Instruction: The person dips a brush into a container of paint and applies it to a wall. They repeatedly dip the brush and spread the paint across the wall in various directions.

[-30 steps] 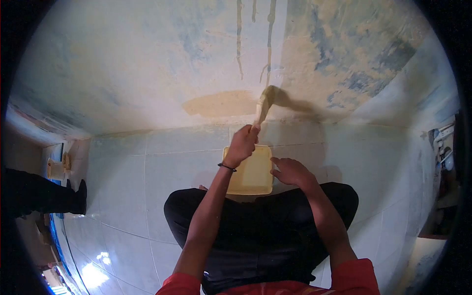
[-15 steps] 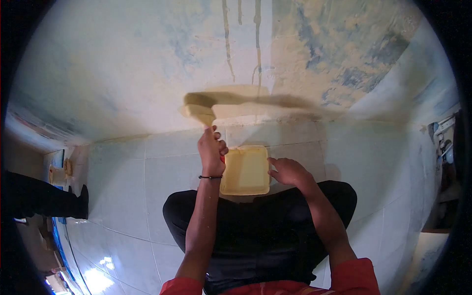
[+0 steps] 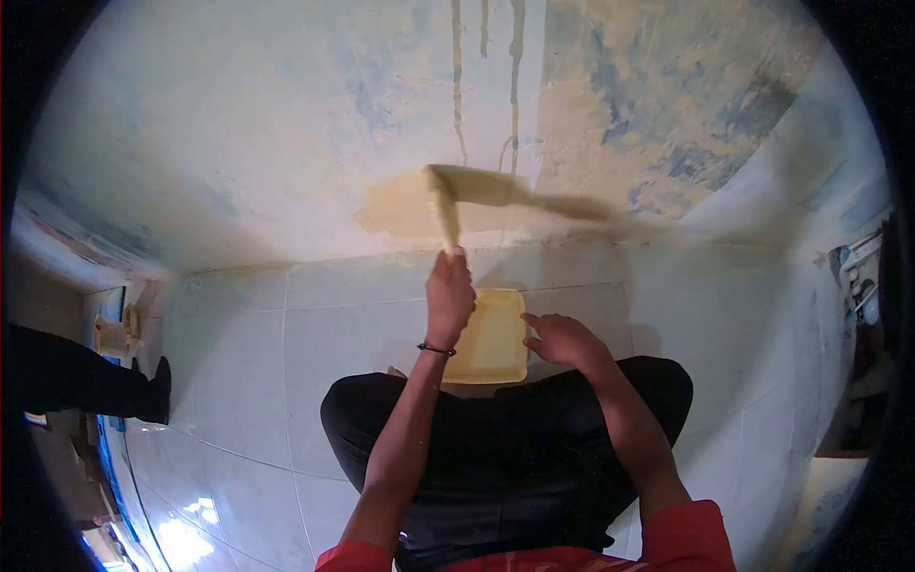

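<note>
Closed round the handle of a paintbrush (image 3: pixel 444 205), my left hand (image 3: pixel 450 297) is near the foot of the wall (image 3: pixel 286 143). The bristles touch the wall at a patch of wet cream paint (image 3: pixel 396 205). My right hand (image 3: pixel 562 338) has its fingers apart and rests at the right edge of a square cream tray (image 3: pixel 496 338) on the floor. Pale yellow paint lies in the tray, and my left hand hides part of its left side.
Another person's dark-clothed leg and shoe (image 3: pixel 152 389) are at the far left. Paint drips (image 3: pixel 516 86) run down the wall. Cluttered items (image 3: pixel 863 286) stand at the right edge. Tiled floor (image 3: pixel 229 362) surrounds my crossed legs.
My left hand and the brush have moved right along the wall, and the brush is more upright. The cream patch left of the brush is now uncovered. My right hand stays beside the tray.
</note>
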`<state>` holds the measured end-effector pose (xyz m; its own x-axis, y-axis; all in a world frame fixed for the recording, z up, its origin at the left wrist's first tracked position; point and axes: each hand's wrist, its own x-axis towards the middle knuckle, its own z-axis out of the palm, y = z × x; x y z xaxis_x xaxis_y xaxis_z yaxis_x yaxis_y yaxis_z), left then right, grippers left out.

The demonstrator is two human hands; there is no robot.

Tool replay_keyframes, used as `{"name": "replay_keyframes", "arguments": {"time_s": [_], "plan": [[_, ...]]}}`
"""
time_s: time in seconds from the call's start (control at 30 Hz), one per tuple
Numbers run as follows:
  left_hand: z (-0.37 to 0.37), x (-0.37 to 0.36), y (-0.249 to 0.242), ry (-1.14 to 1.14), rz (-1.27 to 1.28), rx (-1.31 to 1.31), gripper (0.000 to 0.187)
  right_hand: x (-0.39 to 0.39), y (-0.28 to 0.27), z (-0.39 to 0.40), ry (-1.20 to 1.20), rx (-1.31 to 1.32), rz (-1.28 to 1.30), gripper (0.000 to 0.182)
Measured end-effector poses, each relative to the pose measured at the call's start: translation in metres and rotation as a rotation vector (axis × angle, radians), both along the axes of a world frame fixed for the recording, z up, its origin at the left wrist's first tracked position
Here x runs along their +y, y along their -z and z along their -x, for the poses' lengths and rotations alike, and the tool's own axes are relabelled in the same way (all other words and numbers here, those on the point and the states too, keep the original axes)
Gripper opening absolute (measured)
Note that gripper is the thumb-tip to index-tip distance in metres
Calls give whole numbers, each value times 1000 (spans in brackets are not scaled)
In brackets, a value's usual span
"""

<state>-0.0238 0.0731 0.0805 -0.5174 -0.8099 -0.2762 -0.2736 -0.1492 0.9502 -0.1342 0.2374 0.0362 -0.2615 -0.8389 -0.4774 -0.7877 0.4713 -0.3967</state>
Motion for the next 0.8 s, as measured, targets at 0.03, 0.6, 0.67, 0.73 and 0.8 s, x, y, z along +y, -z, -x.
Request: {"name": "replay_keyframes", "arguments": {"time_s": [0.03, 0.6, 0.67, 0.73, 0.8], "plan": [[3, 4, 0, 54, 66, -45, 36, -1, -3, 0, 1, -7, -17, 50], [34, -18, -27, 447, 75, -36, 30, 2, 2, 7, -3, 40, 75, 46], [28, -21, -24, 402, 35, -8, 29, 1, 5, 7, 19, 20, 49, 47], [19, -28, -33, 334, 3, -23, 30, 3, 8, 8, 17, 17, 48, 47], [8, -37, -41, 305, -14, -11, 30, 1, 4, 8, 20, 12, 55, 48]]}}
